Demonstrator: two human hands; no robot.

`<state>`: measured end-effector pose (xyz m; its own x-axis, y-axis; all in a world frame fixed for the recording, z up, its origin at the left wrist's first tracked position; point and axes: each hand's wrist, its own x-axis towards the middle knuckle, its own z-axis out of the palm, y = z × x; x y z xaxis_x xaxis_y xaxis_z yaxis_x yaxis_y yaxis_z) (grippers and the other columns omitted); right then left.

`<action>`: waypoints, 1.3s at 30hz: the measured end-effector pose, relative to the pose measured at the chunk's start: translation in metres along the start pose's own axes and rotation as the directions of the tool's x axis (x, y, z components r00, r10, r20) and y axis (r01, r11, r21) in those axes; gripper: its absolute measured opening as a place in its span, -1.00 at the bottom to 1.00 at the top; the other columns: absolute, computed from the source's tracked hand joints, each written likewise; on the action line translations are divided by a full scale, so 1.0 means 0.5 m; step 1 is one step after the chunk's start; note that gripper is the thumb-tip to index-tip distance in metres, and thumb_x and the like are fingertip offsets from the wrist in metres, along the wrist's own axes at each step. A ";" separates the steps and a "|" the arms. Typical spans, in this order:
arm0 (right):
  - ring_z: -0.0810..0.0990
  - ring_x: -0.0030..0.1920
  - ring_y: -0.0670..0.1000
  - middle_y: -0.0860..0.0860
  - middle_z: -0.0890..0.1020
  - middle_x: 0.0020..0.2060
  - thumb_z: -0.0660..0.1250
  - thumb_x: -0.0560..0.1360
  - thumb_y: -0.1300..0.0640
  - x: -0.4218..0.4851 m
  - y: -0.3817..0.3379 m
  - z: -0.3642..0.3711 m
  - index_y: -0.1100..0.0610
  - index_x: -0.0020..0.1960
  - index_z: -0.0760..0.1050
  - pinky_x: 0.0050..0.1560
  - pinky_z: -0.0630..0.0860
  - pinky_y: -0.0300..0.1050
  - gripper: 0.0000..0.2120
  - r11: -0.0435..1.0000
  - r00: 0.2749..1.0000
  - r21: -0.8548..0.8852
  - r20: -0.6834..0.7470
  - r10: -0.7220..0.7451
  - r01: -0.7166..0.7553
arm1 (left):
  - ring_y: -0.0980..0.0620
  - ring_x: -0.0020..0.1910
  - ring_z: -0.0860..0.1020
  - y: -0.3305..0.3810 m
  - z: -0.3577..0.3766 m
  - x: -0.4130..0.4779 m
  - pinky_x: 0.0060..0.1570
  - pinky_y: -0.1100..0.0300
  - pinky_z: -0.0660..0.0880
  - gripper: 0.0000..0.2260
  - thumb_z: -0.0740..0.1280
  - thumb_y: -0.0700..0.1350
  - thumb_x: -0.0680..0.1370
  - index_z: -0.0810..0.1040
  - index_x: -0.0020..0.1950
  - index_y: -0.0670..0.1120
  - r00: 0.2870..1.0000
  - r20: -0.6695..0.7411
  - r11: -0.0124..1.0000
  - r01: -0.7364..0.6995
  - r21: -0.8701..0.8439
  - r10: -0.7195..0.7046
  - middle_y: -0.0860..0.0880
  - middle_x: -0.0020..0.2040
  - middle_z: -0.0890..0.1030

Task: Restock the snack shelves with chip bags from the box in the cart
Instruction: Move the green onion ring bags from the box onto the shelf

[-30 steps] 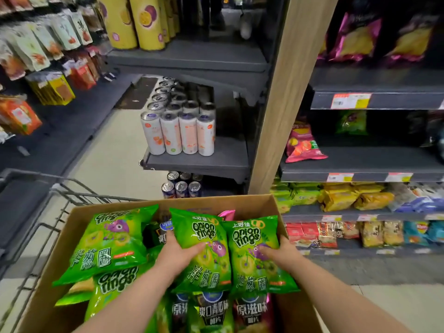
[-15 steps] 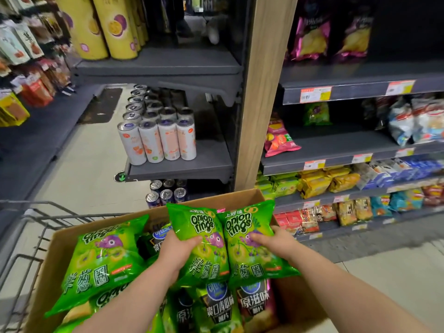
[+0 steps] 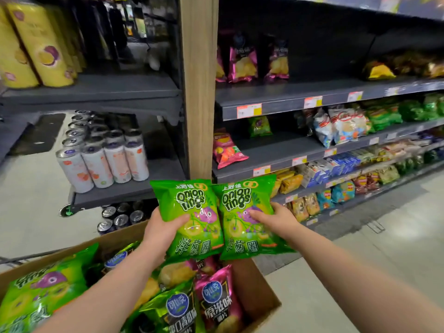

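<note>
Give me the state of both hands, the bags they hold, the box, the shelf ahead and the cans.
left hand: grips left onion rings bag by its side.
right hand: grips right onion rings bag by its side.
both bags: sealed, upright, edges meeting, above the box.
cardboard box: open, chip bags inside.
middle shelf: mostly bare at its left end.
drink cans: upright, in rows.

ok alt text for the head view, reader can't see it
A person's left hand holds a green Onion Rings bag and the right hand a second Onion Rings bag, side by side above a cardboard box of chip bags. Ahead, a part-bare snack shelf holds one green bag.
</note>
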<state>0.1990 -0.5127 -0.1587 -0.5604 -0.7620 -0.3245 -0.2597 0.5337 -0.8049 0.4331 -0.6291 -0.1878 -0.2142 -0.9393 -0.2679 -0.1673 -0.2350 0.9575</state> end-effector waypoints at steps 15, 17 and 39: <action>0.60 -0.03 0.01 0.01 0.63 0.03 0.47 0.38 -0.03 0.008 0.239 -0.502 0.03 0.06 0.47 0.02 0.51 -0.13 -0.68 0.993 0.988 0.116 -0.153 0.008 0.010 | -0.21 -0.01 0.62 0.066 0.543 -0.093 0.07 -0.21 0.54 -0.48 0.49 -0.22 0.38 0.36 0.27 -0.12 0.980 0.196 0.995 -0.008 -0.104 0.028 -0.20 0.10 0.61; 0.58 -0.06 -0.04 -0.06 0.61 -0.05 0.47 0.37 -0.03 0.016 0.275 -0.575 -0.03 0.00 0.45 -0.03 0.47 -0.18 -0.71 0.993 0.984 0.119 -0.180 0.000 0.022 | -0.19 -0.05 0.63 0.069 0.621 -0.112 -0.01 -0.14 0.57 -0.48 0.47 -0.24 0.39 0.35 0.29 -0.13 0.977 0.211 0.993 0.003 -0.120 0.023 -0.21 0.08 0.61; 0.49 0.27 0.18 0.12 0.47 0.32 0.42 0.41 -0.02 0.302 0.326 -0.809 0.18 0.43 0.28 0.32 0.41 0.16 -0.32 0.971 0.998 0.240 -0.055 0.012 0.002 | -0.14 -0.17 0.67 0.116 0.892 0.037 -0.27 -0.02 0.59 -0.51 0.44 -0.22 0.42 0.37 0.27 0.05 0.968 0.246 0.961 0.106 -0.255 -0.041 -0.13 0.02 0.65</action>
<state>-0.2463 -0.3926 -0.1378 -0.6061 -0.7342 -0.3059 -0.0639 0.4284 -0.9013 -0.0097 -0.5488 -0.1851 -0.4375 -0.8384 -0.3253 0.0624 -0.3891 0.9191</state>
